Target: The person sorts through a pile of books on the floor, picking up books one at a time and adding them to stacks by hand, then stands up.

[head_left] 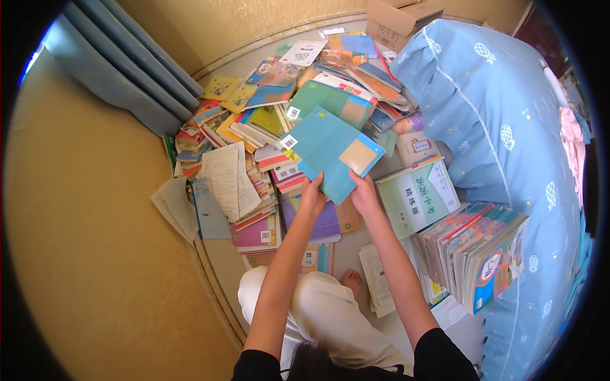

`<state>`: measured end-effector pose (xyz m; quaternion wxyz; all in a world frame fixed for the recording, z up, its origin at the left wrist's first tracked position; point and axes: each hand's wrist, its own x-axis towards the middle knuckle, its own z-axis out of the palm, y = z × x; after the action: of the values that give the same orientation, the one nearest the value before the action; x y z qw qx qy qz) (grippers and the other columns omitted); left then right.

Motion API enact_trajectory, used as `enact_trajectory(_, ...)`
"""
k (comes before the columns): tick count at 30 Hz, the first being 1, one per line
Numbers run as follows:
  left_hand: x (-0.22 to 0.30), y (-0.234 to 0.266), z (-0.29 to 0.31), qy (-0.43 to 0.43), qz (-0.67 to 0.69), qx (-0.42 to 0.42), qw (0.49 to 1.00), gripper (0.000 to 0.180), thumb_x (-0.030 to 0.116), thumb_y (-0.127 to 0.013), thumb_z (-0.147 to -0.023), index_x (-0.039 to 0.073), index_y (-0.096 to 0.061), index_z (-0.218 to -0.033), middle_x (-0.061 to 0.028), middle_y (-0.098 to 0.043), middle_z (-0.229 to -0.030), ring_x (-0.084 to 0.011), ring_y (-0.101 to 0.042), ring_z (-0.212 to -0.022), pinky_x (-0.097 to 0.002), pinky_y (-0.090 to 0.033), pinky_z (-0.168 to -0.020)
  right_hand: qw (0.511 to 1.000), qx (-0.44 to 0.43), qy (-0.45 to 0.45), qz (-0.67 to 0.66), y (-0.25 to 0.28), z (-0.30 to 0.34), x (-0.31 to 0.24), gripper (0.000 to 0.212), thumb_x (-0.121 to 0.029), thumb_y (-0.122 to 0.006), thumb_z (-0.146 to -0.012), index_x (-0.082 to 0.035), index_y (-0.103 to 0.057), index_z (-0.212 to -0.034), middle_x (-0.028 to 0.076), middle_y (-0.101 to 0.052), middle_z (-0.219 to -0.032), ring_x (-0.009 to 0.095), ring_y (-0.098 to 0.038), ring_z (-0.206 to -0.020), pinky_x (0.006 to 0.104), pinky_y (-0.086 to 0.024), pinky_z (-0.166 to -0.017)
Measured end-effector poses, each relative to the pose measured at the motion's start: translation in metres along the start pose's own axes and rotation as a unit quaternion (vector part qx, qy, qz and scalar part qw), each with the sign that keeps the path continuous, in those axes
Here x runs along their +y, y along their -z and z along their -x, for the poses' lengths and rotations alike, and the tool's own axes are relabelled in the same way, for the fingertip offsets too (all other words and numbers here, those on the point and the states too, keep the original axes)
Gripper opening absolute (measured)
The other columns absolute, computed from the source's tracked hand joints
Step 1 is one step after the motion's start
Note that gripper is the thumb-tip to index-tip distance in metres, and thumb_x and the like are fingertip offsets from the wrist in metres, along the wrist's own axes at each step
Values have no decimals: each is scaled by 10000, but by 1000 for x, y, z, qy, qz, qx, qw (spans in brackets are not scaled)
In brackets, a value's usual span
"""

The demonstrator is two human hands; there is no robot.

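Note:
Both my hands hold a teal-blue book (327, 146) by its near edge, above the pile. It has a tan panel at its right and a white barcode label at its left. My left hand (313, 195) is closed on the near left corner, and my right hand (364, 193) grips the near right edge, thumb on top. Just beyond lies a green book (330, 100), partly covered by the held one. Under my left hand is a purple book (316, 221). Right of my right hand lies a pale green-and-white book (416, 195).
Mixed books and loose papers (229, 178) spread across the floor to the wall. At right, a thick row of magazines or books (473, 247) stands beside a bed with a blue pineapple-print cover (476, 108). A cardboard box (400, 24) sits at the back; a blue curtain (127, 63) hangs at left.

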<state>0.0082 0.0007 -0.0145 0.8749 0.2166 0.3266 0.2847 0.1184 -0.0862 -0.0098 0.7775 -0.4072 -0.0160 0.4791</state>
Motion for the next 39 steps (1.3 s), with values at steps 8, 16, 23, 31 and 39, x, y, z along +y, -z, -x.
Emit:
enact_trajectory(8, 10, 1, 37, 99, -106, -90, 985, 528, 304, -503, -891, 43, -285, -1295, -137, -460, -1197, -224, -520, -1039, -409, -465, -830, 963, -66, 136, 224, -39, 57, -41, 309, -74, -548, -849, 9, -495, -1142, 102, -570, -1091, 149, -543, -971, 284, -435, -819)
enact_trajectory(16, 40, -27, 110, -55, -221, 17, 974, 776, 579, -451, -824, 51, -224, -1346, -190, -439, -1213, -294, -455, -1118, -412, -390, -902, 770, -50, 244, 588, -45, 147, -68, 244, -82, -543, -826, -17, -569, -1060, 173, -625, -924, 268, -615, -760, 289, -471, -619)
enact_trajectory(23, 58, -52, 175, -3, -19, -140, 990, 760, 663, -346, -814, 75, -333, -1295, -147, -476, -1216, -268, -503, -1080, -405, -418, -892, 554, -140, 417, 707, -39, 218, -68, 577, 24, -534, -689, -215, -508, -1213, 120, -583, -1087, 263, -609, -904, 336, -530, -677)
enact_trajectory(31, 44, -51, 205, 73, -29, -79, 994, 475, 327, -565, -798, 25, -476, -1153, -135, -557, -1105, -277, -542, -991, -384, -419, -887, 448, -129, 465, 753, -33, 267, -73, 587, 36, -515, -692, -221, -505, -1220, 167, -557, -1120, 262, -588, -973, 334, -526, -656)
enact_trajectory(39, 37, -64, 239, 102, -58, -99, 988, 388, 162, -554, -720, -40, -526, -1050, -168, -600, -975, -288, -588, -870, -380, -470, -813, 550, -213, 359, 723, -21, 338, -101, 552, -83, -560, -778, -151, -405, -1303, 196, -369, -1324, 298, -415, -1185, 381, -360, -969)
